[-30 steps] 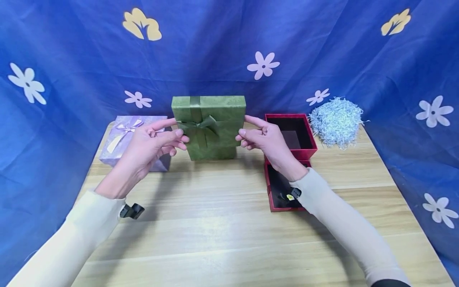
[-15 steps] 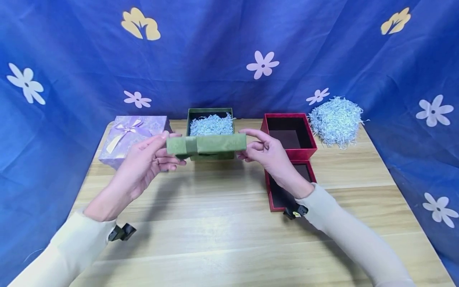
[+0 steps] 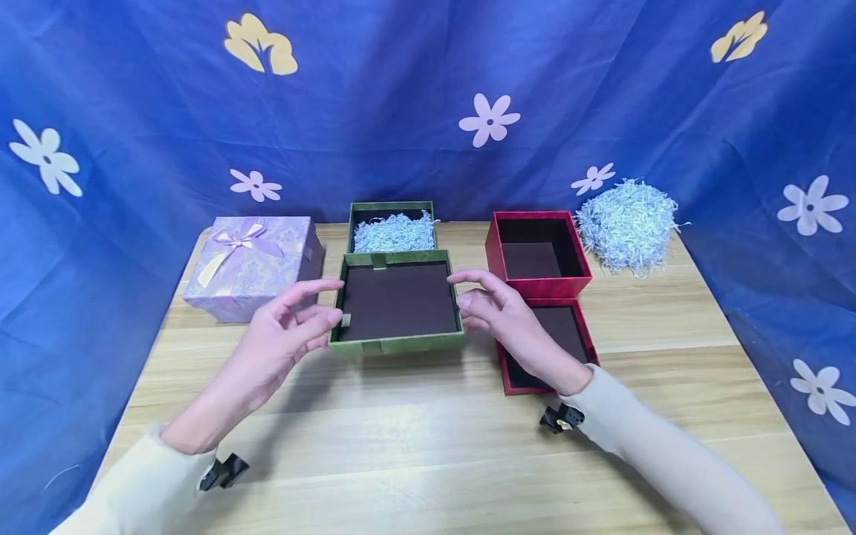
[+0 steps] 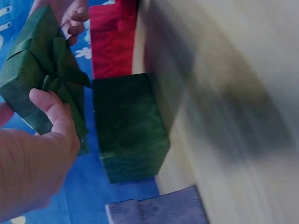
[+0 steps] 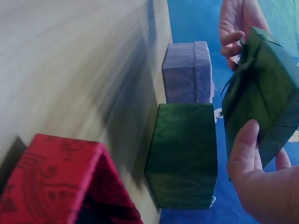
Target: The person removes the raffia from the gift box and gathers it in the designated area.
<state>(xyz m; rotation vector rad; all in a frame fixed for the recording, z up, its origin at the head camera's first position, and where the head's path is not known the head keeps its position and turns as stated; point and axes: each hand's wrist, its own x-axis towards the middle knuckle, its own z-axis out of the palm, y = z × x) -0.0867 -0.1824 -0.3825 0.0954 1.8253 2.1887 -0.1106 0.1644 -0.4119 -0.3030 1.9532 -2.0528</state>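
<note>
A green box lid (image 3: 401, 343) is held up in front of the green box, its dark inside turned toward the head camera. My left hand (image 3: 287, 332) grips its left edge between thumb and fingers. At the opposite edge, my right hand (image 3: 501, 319) pinches it the same way. Both wrist views show the ribbon bow (image 4: 58, 70) on the lid's outer face, pointing down toward the table. Behind the lid in the head view stands the green box (image 5: 184, 154), uncovered, with pale blue shredded paper (image 3: 394, 233) inside. The lid hides the box's front.
To the left sits a lidded lavender box (image 3: 257, 260) with a bow. At right stands an open red box (image 3: 551, 286), a red lid (image 3: 511, 371) lying inside-up before it. A heap of blue shredded paper (image 3: 628, 227) lies at the back right of the wooden table (image 3: 401, 461).
Both hands have lowered the green lid toward the person and tipped it over, from its bow face showing to its dark inside showing. The shredded paper in the green box has come into view.
</note>
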